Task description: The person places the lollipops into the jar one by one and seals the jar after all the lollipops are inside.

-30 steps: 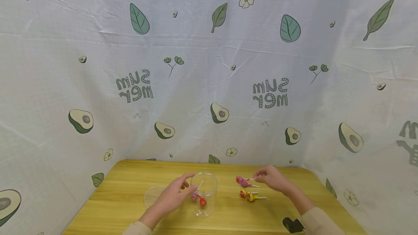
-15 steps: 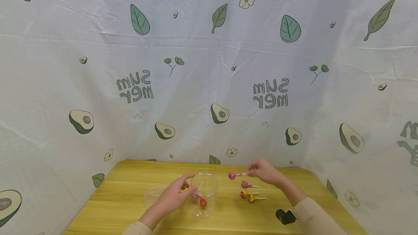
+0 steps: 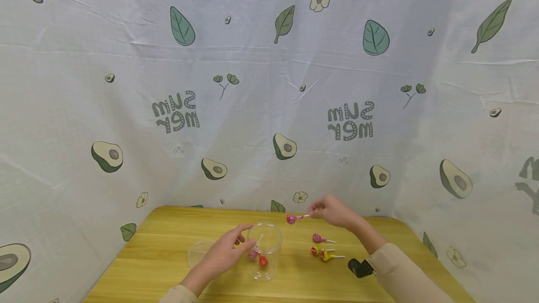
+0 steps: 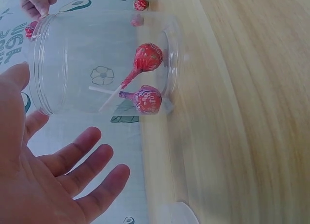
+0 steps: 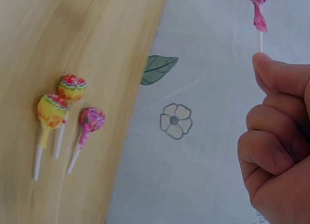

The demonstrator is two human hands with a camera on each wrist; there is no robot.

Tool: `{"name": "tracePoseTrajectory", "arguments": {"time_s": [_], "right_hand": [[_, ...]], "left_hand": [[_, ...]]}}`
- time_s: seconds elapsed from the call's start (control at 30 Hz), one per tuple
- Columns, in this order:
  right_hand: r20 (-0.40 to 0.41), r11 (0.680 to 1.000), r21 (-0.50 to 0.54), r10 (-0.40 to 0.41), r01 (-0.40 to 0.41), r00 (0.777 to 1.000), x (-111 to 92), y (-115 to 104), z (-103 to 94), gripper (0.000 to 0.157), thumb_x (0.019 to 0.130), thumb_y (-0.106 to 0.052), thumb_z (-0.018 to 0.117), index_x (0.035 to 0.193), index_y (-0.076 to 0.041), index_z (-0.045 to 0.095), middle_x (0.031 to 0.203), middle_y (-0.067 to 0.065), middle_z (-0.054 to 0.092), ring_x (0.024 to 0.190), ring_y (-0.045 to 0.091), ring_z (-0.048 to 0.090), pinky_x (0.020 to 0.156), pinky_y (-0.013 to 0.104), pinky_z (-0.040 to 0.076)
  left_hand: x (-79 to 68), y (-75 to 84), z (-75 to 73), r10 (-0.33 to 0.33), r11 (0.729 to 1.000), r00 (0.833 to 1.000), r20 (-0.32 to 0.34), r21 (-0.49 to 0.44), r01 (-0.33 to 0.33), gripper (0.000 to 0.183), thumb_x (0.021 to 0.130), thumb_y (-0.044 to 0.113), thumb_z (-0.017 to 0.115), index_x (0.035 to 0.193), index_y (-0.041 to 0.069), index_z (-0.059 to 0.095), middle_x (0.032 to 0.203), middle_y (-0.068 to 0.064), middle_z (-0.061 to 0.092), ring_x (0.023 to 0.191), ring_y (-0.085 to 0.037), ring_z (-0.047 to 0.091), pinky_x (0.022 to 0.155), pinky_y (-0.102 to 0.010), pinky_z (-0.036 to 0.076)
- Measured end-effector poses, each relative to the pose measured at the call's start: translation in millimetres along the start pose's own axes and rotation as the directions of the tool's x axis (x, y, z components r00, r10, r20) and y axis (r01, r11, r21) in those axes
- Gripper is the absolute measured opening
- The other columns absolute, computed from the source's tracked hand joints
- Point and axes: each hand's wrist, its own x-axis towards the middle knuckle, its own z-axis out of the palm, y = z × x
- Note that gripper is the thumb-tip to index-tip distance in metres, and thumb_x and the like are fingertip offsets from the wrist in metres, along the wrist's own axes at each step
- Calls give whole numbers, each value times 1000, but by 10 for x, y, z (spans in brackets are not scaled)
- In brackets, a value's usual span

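Note:
A clear plastic jar [image 3: 264, 265] stands upright, its top uncovered. Inside it lean a red lollipop [image 4: 147, 57] and a purple-red lollipop [image 4: 147, 99], sticks crossing. My left hand [image 3: 227, 251] rests at the jar's rim on the left, thumb and index finger spread along it, the other fingers extended loosely. Thumb and index finger of my right hand [image 3: 330, 212] pinch the white stick of a pink lollipop [image 3: 291, 219], raised behind and right of the jar. On the table lie another pink lollipop [image 5: 93, 118] and two yellow lollipops [image 5: 51, 110], [image 5: 72, 87].
A clear round lid [image 3: 198, 252] lies flat on the wooden table [image 3: 156, 247], left of the jar and partly behind the left hand. A black device [image 3: 359, 268] sits by the right sleeve. A printed curtain [image 3: 252, 106] closes off the back and sides.
My right hand has lifted one pink lollipop off the table and carried it leftward toward the jar. My left hand has kept its place at the rim.

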Motion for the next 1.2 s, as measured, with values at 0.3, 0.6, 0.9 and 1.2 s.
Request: {"name": "tracePoseTrajectory", "arguments": {"time_s": [0.3, 0.6, 0.9, 1.2], "right_hand": [[17, 997, -59, -54, 55, 998, 137, -167, 10, 11, 96, -7, 64, 87, -5, 71, 77, 2, 60, 69, 13, 43, 65, 28, 40], [48, 997, -61, -54, 57, 997, 278, -285, 69, 11, 96, -7, 64, 87, -6, 71, 75, 1, 58, 68, 14, 44, 62, 28, 39], [88, 989, -106, -90, 99, 992, 400, -420, 139, 12, 96, -7, 65, 87, -7, 73, 68, 3, 56, 58, 10, 36, 56, 24, 34], [144, 981, -138, -114, 134, 983, 541, -594, 228, 14, 95, -6, 65, 83, -9, 72, 64, -4, 48, 55, 8, 36, 55, 23, 34]], "left_hand": [[5, -19, 11, -8, 1000, 1000, 2, 6, 8, 59, 98, 59, 54, 145, 25, 51, 109, -1, 60, 103, -20, 55, 80, -44, 48], [23, -26, 9, -15, 1000, 1000, -6, 9, 15, 60, 97, 61, 54, 145, 26, 51, 109, -1, 61, 103, -21, 56, 79, -45, 48], [22, -50, 8, -10, 1000, 1000, -6, 7, 10, 59, 97, 61, 54, 145, 26, 51, 110, -1, 61, 103, -21, 56, 79, -45, 48], [22, -25, -4, -12, 1000, 1000, -8, 7, 12, 55, 99, 54, 56, 145, 25, 52, 110, -1, 62, 103, -21, 57, 78, -44, 48]]}}
